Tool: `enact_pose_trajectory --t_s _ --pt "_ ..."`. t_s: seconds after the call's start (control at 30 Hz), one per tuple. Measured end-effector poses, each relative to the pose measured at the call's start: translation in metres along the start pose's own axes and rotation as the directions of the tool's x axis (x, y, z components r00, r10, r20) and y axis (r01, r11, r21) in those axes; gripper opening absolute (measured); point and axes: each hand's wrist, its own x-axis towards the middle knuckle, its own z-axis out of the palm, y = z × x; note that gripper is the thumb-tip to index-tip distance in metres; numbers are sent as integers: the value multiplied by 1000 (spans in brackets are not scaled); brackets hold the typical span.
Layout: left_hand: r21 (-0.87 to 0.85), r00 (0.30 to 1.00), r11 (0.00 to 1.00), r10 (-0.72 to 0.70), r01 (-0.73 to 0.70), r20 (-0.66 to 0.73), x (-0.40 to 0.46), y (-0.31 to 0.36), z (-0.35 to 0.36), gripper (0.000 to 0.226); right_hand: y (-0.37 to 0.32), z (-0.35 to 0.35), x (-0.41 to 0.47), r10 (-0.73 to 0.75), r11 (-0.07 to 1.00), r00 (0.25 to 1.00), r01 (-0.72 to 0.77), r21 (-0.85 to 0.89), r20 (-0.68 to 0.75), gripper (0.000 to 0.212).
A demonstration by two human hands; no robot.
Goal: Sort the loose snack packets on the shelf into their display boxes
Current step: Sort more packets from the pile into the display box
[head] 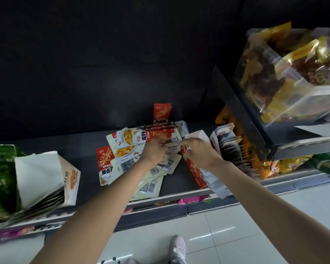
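Note:
A heap of loose white snack packets (154,174) with barcodes and noodle pictures lies on the dark shelf (88,168), mixed with a flattened red display box (104,164). My left hand (154,149) and my right hand (196,149) meet above the heap and together pinch a small stack of white packets (172,144). A second red box (193,171) lies tilted under my right wrist. To the right, a white display box (217,180) holds several packets standing on edge.
A white box (46,176) of flat packets leans at the left beside green bags (0,180). Upper right, a clear bin (286,73) of yellow snack bags sits on a higher shelf. Orange and green bags (293,162) fill the right. White floor tiles and my shoes lie below.

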Motion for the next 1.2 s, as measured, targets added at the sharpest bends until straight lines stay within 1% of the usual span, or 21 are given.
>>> enact_pose_trajectory --t_s 0.1,0.2,0.3,0.37,0.4,0.43,0.5,0.57,0.63,0.73,0.8,0.83,0.87,0.9,0.93,0.97,1.0,1.03,1.07,1.13,1.2 --pt "85 990 994 -58 69 -126 1 -36 -26 36 -32 23 27 -32 999 998 31 12 54 44" --pt "198 973 962 -156 189 -169 11 -77 -47 45 -50 55 67 -20 999 986 27 -37 168 58" --pt "198 957 938 -268 286 -114 18 -105 -63 76 -57 81 103 35 998 976 -25 -50 213 73" --pt "167 954 940 -291 298 -68 20 -113 -69 85 -60 94 115 99 988 971 -70 -139 216 79" --pt "172 958 942 -283 287 -48 20 -116 -69 83 -62 101 115 116 972 977 -76 -221 177 78" --pt "193 964 945 -263 265 -36 19 -116 -69 78 -64 106 111 100 951 991 -67 -303 93 71" --pt "206 971 949 -235 238 -38 16 -117 -66 65 -68 120 105 -3 906 998 -22 -424 -58 42" --pt "136 972 962 -234 236 -35 15 -118 -62 52 -68 133 100 -82 889 987 12 -458 -135 29" --pt "29 962 961 -273 273 -23 18 -117 -58 44 -68 138 99 -96 902 984 23 -431 -150 29" --pt "-127 910 908 -409 399 -63 27 -109 -54 26 -66 132 95 -246 850 962 157 -503 -115 30" --pt "-201 878 871 -471 448 -86 30 -104 -55 19 -67 121 85 -336 846 926 217 -487 -171 25" --pt "-257 876 862 -473 438 -93 30 -102 -57 17 -68 113 80 -366 859 905 238 -454 -217 23" --pt "-308 886 862 -452 403 -106 27 -99 -59 18 -67 105 75 -348 886 903 229 -402 -253 20" --pt "-336 903 876 -408 346 -134 25 -96 -62 20 -66 99 71 -335 918 911 258 -302 -240 19" --pt "-313 928 910 -335 273 -165 20 -90 -66 21 -65 93 67 -290 951 934 256 -175 -207 30" --pt "-253 953 949 -237 187 -188 15 -82 -70 20 -64 84 61 -235 972 963 233 -28 -135 45" --pt "-161 971 982 -130 99 -199 9 -71 -74 20 -63 73 55 -196 975 974 206 87 -111 59" --pt "-65 979 998 -19 6 -204 3 -59 -77 19 -64 59 50 -163 968 977 186 171 -139 67" --pt "9 976 996 89 -89 -200 -4 -45 -79 18 -64 45 45 -133 953 974 177 247 -185 68" --pt "71 948 966 259 -250 -184 -14 -16 -80 11 -62 16 38 -58 921 979 127 367 -194 48" --pt "69 909 929 369 -363 -191 -20 13 -76 9 -52 -9 28 16 914 979 68 399 -202 22"
